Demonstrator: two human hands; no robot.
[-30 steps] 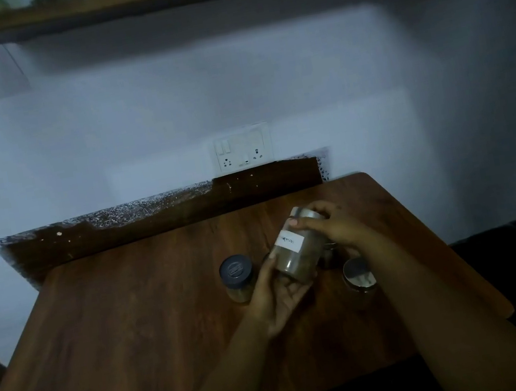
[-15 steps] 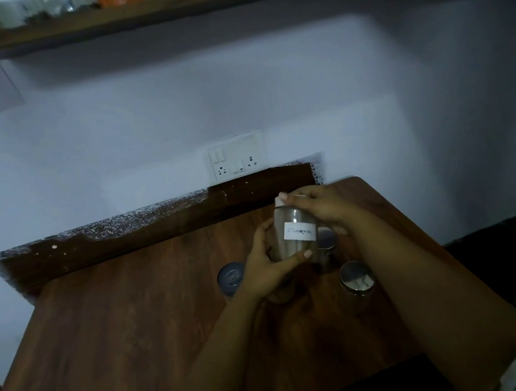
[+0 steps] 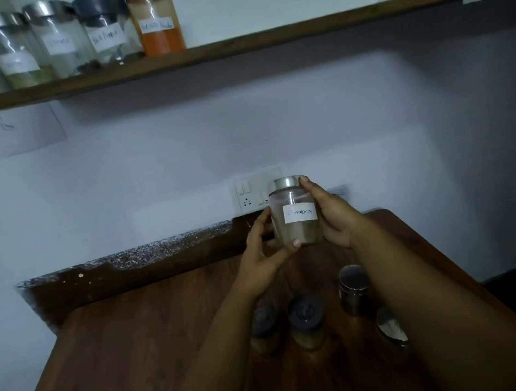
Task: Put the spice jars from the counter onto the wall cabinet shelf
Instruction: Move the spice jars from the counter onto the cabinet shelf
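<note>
The clear glass jar with a shiny silver lid (image 3: pixel 293 211) is hard and smooth, so it could slip, and it would likely break if it fell. It looks light, since only the bottom part has brown powder in it. The best place to hold it is around its round sides, not by the lid.

It has a white paper label with writing on it. It stands straight up in the air, above the brown wooden counter (image 3: pixel 138 345) and well below the dark wooden wall shelf (image 3: pixel 290 31).

The left hand (image 3: pixel 262 262) curls around the jar's low left side, with the thumb across the bottom front. The right hand (image 3: pixel 335 215) wraps the right side, with fingertips up by the lid. Both hands hold the jar.

On the counter, four more jars wait: two dark-lidded jars (image 3: pixel 305 320) and two shiny-lidded jars (image 3: pixel 353 288). On the shelf's left end stand four jars, one full of orange powder (image 3: pixel 156 17). To its right the shelf is bare, so there looks to be room.
</note>
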